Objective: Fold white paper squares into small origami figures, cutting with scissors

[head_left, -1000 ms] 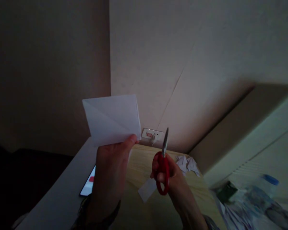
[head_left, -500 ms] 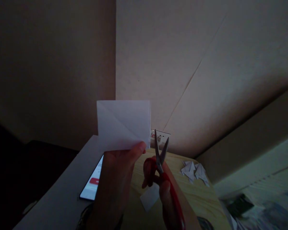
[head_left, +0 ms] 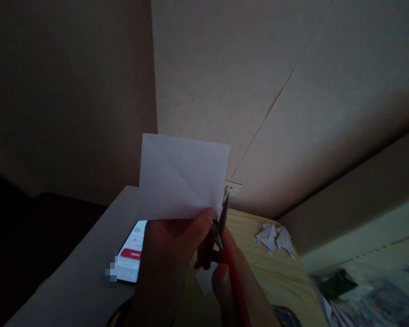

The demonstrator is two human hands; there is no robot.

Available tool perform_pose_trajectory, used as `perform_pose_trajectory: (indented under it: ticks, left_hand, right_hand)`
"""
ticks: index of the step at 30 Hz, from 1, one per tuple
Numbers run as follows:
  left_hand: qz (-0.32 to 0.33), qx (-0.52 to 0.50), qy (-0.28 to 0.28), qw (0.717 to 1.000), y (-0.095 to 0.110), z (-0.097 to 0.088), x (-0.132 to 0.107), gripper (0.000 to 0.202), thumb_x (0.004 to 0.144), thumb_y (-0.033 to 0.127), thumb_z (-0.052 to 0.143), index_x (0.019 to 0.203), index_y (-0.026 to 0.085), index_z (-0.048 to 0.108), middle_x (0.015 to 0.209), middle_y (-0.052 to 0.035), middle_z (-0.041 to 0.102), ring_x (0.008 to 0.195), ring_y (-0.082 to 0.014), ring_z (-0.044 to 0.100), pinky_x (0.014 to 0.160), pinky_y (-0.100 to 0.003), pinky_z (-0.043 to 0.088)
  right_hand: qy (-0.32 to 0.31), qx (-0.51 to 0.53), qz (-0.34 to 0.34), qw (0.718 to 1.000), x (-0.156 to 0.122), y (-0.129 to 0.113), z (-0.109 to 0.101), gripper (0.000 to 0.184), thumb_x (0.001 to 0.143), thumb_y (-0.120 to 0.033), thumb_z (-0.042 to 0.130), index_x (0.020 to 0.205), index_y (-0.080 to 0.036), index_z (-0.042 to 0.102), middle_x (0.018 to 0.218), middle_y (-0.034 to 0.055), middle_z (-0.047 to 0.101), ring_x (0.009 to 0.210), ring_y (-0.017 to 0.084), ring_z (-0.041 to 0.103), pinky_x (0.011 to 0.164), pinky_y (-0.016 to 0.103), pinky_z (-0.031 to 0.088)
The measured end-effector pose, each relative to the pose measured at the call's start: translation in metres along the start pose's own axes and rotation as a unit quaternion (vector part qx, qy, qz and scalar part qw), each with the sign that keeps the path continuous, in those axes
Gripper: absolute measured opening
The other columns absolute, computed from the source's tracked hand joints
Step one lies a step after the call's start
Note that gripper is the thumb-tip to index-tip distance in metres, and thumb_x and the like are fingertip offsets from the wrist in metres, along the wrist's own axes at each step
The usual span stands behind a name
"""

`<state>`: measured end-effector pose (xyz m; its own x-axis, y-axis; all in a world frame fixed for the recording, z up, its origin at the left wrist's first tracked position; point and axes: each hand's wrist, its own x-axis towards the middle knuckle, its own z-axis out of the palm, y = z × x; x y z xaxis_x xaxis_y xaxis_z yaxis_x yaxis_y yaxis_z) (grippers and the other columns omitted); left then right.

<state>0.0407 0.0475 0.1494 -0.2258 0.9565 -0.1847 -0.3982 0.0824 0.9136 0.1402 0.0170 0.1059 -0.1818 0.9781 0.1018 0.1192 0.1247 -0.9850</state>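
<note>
My left hand [head_left: 179,243] pinches a white sheet of paper [head_left: 180,177] at its lower right edge, thumb in front. A diagonal crease runs down across the sheet, which is held up before the wall. In my right hand [head_left: 225,277] are red-handled scissors [head_left: 234,286], their blades parted and pointing up. They straddle the paper's right edge near the bottom corner, close to my left thumb; one blade is largely hidden behind the sheet. Below my hands a smaller white piece of paper [head_left: 204,280] lies on the wooden table, partly covered by my fingers.
A phone with a lit screen [head_left: 131,256] lies left of my left wrist. Folded paper shapes [head_left: 276,238] rest at the right back of the wooden table [head_left: 272,281]. A wall socket [head_left: 233,187] sits behind the scissors. Several blurred items lie beyond the table's right edge.
The scissors have moved left and up to the paper's right edge, one blade now passing behind it. The sheet has tilted slightly and shifted right, and the view has shifted a little.
</note>
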Motion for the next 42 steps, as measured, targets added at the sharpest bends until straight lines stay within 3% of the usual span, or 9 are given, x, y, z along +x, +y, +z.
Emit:
perform_pose_trajectory:
  ticks: [4, 9, 16, 21, 24, 29, 42]
  left_hand:
    - [-0.033, 0.002, -0.013, 0.999, 0.002, 0.002, -0.002, 0.015, 0.059, 0.025, 0.072, 0.05, 0.019, 0.061, 0.038, 0.0055, 0.056, 0.027, -0.0086, 0.044, 0.027, -0.019, 0.039]
    - [-0.026, 0.01, -0.005, 1.0, 0.004, 0.003, -0.002, 0.013, 0.058, 0.024, 0.074, 0.054, 0.018, 0.063, 0.043, 0.004, 0.061, 0.03, -0.0101, 0.049, 0.03, -0.02, 0.042]
    - [-0.003, 0.038, 0.031, 0.999, -0.001, 0.001, -0.004, 0.014, 0.056, 0.023, 0.074, 0.051, 0.018, 0.061, 0.044, 0.0034, 0.061, 0.036, -0.0116, 0.053, 0.032, -0.019, 0.041]
    - [-0.023, 0.008, 0.027, 0.999, -0.003, 0.002, -0.005, 0.017, 0.054, 0.024, 0.076, 0.051, 0.018, 0.06, 0.045, 0.0036, 0.061, 0.037, -0.0101, 0.052, 0.032, -0.017, 0.039]
    - [-0.025, 0.007, 0.015, 1.0, -0.004, 0.002, -0.005, 0.018, 0.058, 0.026, 0.075, 0.052, 0.018, 0.06, 0.044, 0.0044, 0.058, 0.035, -0.0086, 0.048, 0.032, -0.018, 0.038]
    - [-0.009, -0.009, 0.028, 1.0, -0.004, 0.002, -0.005, 0.014, 0.057, 0.022, 0.075, 0.059, 0.018, 0.062, 0.05, 0.004, 0.063, 0.045, -0.0111, 0.058, 0.04, -0.017, 0.045]
    - [0.004, -0.019, 0.028, 0.999, -0.005, 0.003, -0.004, 0.015, 0.057, 0.022, 0.076, 0.063, 0.017, 0.062, 0.054, 0.0036, 0.066, 0.048, -0.0114, 0.061, 0.043, -0.017, 0.048]
  right_hand:
    - [0.006, -0.001, -0.013, 1.0, -0.001, -0.001, -0.001, 0.061, 0.082, -0.076, 0.036, 0.093, -0.02, 0.055, 0.08, 0.0027, 0.059, 0.07, 0.016, 0.054, 0.062, 0.029, 0.046]
    - [0.021, 0.005, -0.005, 1.0, 0.0, -0.002, 0.001, 0.062, 0.08, -0.077, 0.037, 0.091, -0.02, 0.056, 0.081, 0.0037, 0.061, 0.073, 0.018, 0.058, 0.063, 0.03, 0.046]
    - [0.053, -0.013, 0.004, 0.998, 0.0, -0.008, 0.002, 0.059, 0.08, -0.075, 0.041, 0.085, -0.019, 0.057, 0.074, 0.0034, 0.061, 0.066, 0.017, 0.057, 0.057, 0.029, 0.046]
    - [0.058, -0.037, 0.02, 0.997, -0.001, -0.012, 0.001, 0.06, 0.08, -0.076, 0.04, 0.087, -0.02, 0.059, 0.069, 0.0019, 0.056, 0.068, 0.019, 0.059, 0.059, 0.029, 0.046]
    - [0.059, -0.049, 0.015, 0.997, 0.0, -0.011, 0.002, 0.059, 0.081, -0.076, 0.038, 0.087, -0.021, 0.058, 0.068, 0.0015, 0.055, 0.066, 0.018, 0.059, 0.057, 0.028, 0.046]
    - [0.072, -0.046, 0.025, 0.996, 0.001, -0.01, 0.004, 0.061, 0.077, -0.079, 0.038, 0.079, -0.02, 0.056, 0.063, 0.0001, 0.053, 0.06, 0.016, 0.056, 0.053, 0.026, 0.044]
    - [0.06, -0.006, -0.002, 0.998, 0.001, -0.003, 0.006, 0.056, 0.079, -0.076, 0.042, 0.075, -0.021, 0.05, 0.058, -0.0025, 0.047, 0.05, 0.012, 0.045, 0.044, 0.024, 0.039]
